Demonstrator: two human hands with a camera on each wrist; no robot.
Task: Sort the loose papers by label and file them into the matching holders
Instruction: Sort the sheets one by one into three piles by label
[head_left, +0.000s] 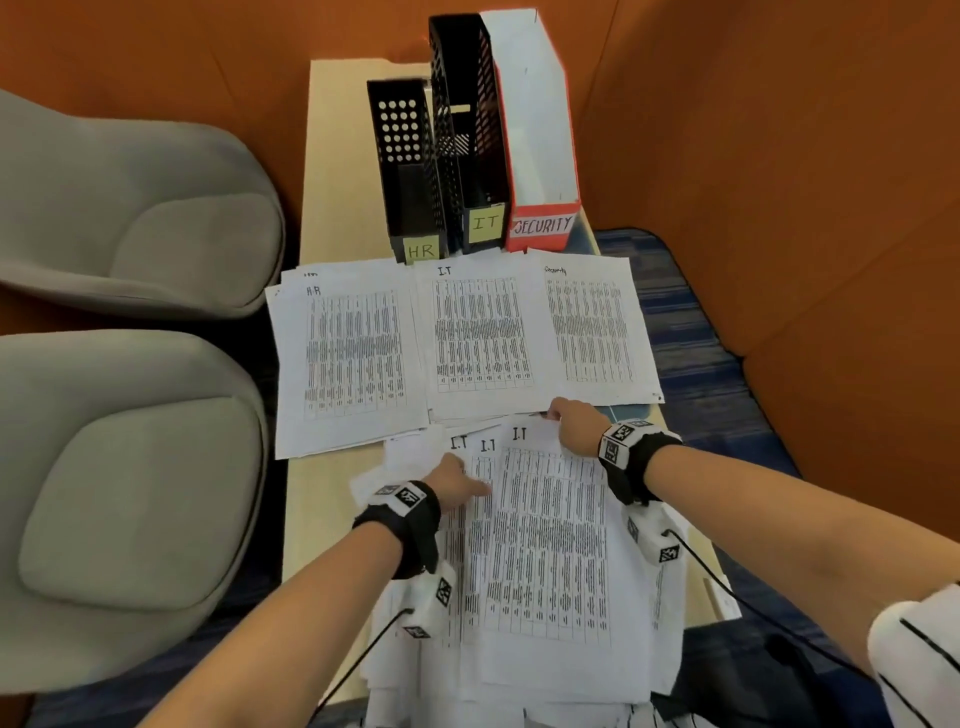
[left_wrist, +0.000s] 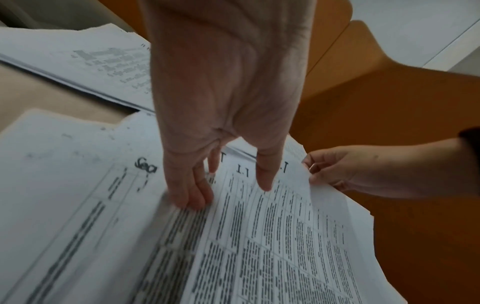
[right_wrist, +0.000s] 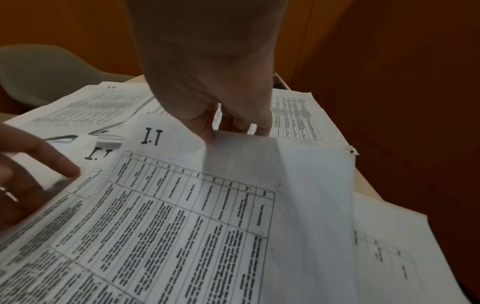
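A loose heap of printed sheets (head_left: 545, 545) lies at the near end of the table, its top sheets marked "I.T". My right hand (head_left: 569, 423) pinches the far right corner of the top I.T sheet (right_wrist: 207, 205) and lifts it. With straight fingers my left hand (head_left: 457, 483) presses on the sheets below, at the left (left_wrist: 192, 197). Beyond lie three sorted piles: HR (head_left: 348, 353), I.T (head_left: 483, 332) and Security (head_left: 592, 327). Behind them stand the HR holder (head_left: 410, 171), the IT holder (head_left: 470, 135) and the red Security holder (head_left: 540, 130).
The narrow wooden table (head_left: 337, 156) runs away from me. Two grey chairs (head_left: 130, 493) stand close on its left. Orange partition walls (head_left: 779, 156) enclose the back and right. Cables from the wrist cameras trail across the near edge.
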